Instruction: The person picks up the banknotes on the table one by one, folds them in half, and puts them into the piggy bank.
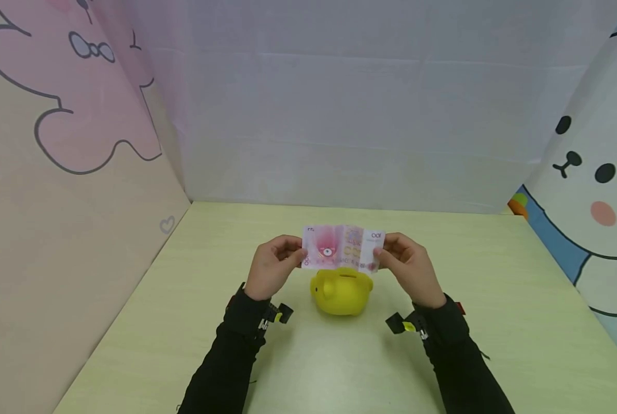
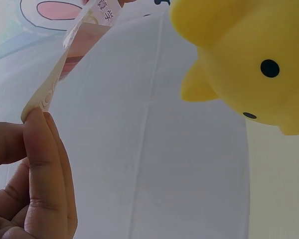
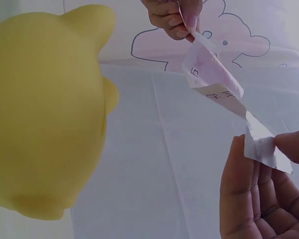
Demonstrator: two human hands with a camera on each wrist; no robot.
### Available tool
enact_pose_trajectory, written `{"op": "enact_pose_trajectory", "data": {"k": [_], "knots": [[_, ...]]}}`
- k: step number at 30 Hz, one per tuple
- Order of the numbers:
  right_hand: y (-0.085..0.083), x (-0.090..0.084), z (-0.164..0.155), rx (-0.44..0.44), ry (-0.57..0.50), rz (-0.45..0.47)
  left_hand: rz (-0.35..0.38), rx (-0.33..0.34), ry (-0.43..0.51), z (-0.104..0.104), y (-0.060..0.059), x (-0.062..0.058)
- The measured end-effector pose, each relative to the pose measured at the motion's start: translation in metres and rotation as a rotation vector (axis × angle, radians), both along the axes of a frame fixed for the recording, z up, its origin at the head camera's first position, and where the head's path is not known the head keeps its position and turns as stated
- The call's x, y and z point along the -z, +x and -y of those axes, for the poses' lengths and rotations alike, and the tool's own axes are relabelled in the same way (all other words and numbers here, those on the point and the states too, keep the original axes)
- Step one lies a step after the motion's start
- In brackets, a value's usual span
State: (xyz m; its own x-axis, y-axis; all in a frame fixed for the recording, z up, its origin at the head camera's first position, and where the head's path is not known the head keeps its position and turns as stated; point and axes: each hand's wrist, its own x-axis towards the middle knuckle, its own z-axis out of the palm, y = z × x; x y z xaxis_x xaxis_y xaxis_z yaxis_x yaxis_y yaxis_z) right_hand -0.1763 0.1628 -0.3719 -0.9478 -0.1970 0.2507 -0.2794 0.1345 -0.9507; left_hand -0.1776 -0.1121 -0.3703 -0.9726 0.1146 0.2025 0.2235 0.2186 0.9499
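A pink banknote (image 1: 342, 248) is stretched flat between two hands, held in the air just above a yellow piggy bank (image 1: 341, 292) that stands on the pale green tabletop (image 1: 494, 299) — the bank's slot lies right under the note's lower edge. The left hand (image 1: 273, 267), at nine o'clock of the note, pinches its short edge between thumb and curled fingers (image 2: 42, 164); the right hand (image 1: 410, 265), at three o'clock, pinches the opposite edge the same way. Black sleeves (image 1: 236, 345) cover both forearms. Cartoon-printed panels — a pink one (image 1: 70, 115) at ten o'clock, a white bear (image 1: 593, 190) at two o'clock — wall in the tabletop
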Motion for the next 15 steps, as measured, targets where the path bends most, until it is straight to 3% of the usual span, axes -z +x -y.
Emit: {"op": "enact_pose_trajectory", "data": {"k": [15], "knots": [[0.0017, 0.0028, 0.0032, 0.092, 0.038, -0.017, -0.014, -0.013, 0.038, -0.0011, 0.0042, -0.0032]]}}
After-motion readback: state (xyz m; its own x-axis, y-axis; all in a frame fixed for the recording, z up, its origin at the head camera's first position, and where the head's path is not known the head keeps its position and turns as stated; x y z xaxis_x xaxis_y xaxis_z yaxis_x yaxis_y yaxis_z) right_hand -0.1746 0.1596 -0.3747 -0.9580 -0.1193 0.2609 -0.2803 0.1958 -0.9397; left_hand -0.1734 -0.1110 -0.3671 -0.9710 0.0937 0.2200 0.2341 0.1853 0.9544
